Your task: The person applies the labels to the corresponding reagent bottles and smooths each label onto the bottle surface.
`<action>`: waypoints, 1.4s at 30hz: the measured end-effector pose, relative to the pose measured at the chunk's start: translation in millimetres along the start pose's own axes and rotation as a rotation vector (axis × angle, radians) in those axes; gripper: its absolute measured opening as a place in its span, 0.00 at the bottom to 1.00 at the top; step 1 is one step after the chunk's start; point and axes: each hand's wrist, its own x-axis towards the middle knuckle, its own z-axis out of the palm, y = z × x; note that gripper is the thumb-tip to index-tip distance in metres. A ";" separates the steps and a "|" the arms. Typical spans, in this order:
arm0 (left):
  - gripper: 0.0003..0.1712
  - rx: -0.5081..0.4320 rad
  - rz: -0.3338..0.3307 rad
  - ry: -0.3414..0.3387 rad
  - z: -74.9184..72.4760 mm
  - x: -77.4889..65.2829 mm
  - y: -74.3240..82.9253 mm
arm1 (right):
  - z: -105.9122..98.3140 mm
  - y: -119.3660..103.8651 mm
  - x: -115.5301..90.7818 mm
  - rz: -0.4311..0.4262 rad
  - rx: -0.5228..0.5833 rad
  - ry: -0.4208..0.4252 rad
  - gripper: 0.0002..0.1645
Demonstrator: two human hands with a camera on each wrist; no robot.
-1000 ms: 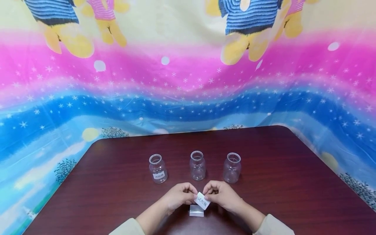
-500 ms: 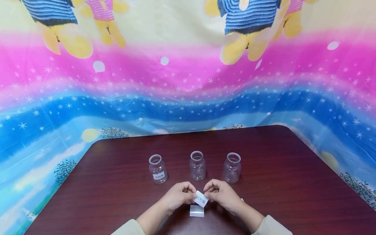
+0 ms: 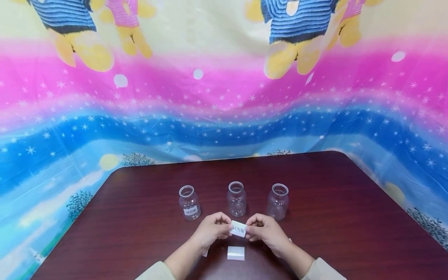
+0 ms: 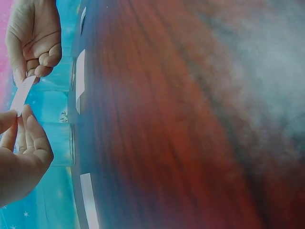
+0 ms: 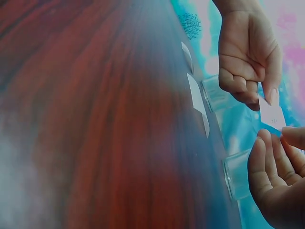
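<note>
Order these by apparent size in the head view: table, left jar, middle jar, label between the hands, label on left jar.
Table
Left jar and middle jar: too alike to rank
Held label
Left jar's label

Backdrop (image 3: 224,97), upper frame: thin cloth by its look, printed, softly creased, mostly matt.
Table (image 3: 147,202), lower half: dark red-brown wood or wood-look top, streaked grain, smooth, with a soft sheen.
Jars (image 3: 237,204), centre: clear, smooth glass by their look, rims shiny.
Sticker (image 3: 190,210), left of centre on a jar: white paper, printed.
Label (image 3: 238,228), lower centre: white paper, matt, black print.
Slip (image 3: 236,253), below it: white, paper-like, glossy.
Sleeves (image 3: 156,271), bottom edge: pale matt cloth.
</note>
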 end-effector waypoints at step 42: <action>0.04 0.063 -0.011 0.151 1.2 30.4 0.4 | 8.1 -5.1 36.2 -0.113 -0.246 0.290 0.03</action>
